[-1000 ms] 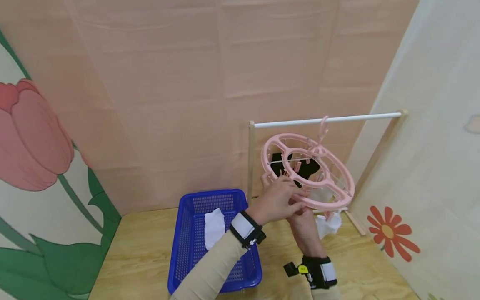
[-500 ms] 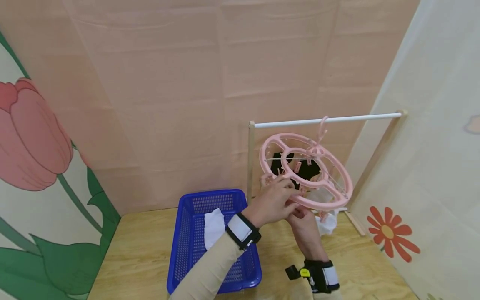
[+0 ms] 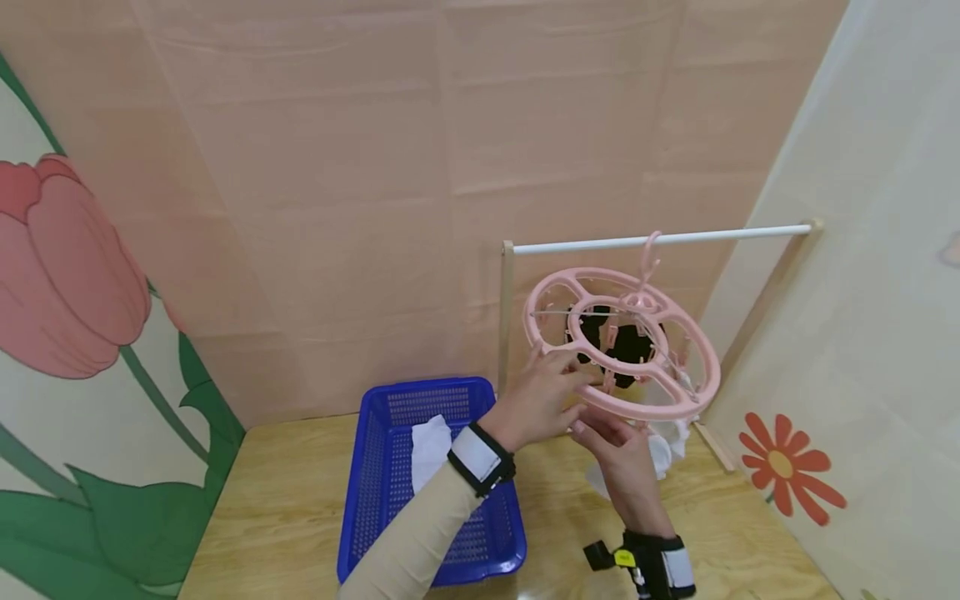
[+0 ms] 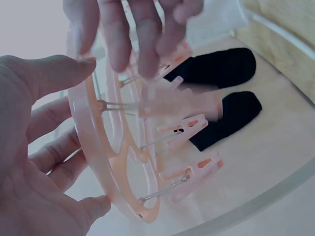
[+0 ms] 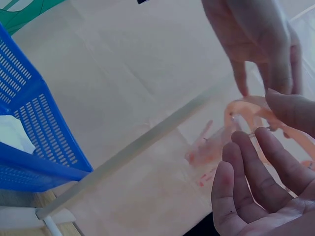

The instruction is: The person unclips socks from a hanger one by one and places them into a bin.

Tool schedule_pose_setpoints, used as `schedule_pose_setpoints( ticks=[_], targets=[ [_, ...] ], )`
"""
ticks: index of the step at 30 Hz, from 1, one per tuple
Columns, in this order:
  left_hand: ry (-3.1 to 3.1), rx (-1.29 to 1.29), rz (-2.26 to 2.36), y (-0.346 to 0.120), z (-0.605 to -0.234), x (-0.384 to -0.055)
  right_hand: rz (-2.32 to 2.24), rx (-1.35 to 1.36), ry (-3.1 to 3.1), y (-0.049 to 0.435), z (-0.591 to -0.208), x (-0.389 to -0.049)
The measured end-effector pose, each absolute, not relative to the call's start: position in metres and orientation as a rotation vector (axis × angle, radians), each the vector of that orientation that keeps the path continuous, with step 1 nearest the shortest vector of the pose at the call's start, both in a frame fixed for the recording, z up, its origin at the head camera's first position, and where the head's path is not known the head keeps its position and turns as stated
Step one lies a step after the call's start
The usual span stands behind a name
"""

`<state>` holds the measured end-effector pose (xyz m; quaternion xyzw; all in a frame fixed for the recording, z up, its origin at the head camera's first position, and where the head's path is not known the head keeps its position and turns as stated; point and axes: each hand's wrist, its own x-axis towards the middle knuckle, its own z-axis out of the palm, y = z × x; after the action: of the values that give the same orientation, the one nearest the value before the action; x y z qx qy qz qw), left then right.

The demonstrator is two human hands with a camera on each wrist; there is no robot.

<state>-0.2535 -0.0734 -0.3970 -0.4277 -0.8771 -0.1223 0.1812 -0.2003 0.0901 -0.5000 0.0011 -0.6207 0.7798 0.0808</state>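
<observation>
Fingers of the left hand [image 3: 536,407], in the head view, hold the near rim of a pink hanger [image 3: 639,302] hung on a white rod [image 3: 585,245]; the right hand [image 3: 630,475] is just below. From the left wrist, thumb and fingers clasp the rim, a blurred clip [image 4: 179,102] attached; black socks [image 4: 224,68] show beyond. From the right wrist, the right fingers are apart, loosely bent, near the hanger; a blue basket [image 5: 47,128] holds white cloth [image 5: 15,135].

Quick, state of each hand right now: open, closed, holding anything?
Left hand: closed, holding the pink hanger.
Right hand: open, fingers relaxed close to the pink hanger, nothing visibly held.
</observation>
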Motion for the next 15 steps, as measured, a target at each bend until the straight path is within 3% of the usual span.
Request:
schedule_pose_setpoints(
  ticks=[15],
  targets=[
    [-2.455,-1.167,-0.433,-0.092,-0.402,-0.267,2.116,-0.362,-1.718,0.135,-0.497,-0.169]
  ],
)
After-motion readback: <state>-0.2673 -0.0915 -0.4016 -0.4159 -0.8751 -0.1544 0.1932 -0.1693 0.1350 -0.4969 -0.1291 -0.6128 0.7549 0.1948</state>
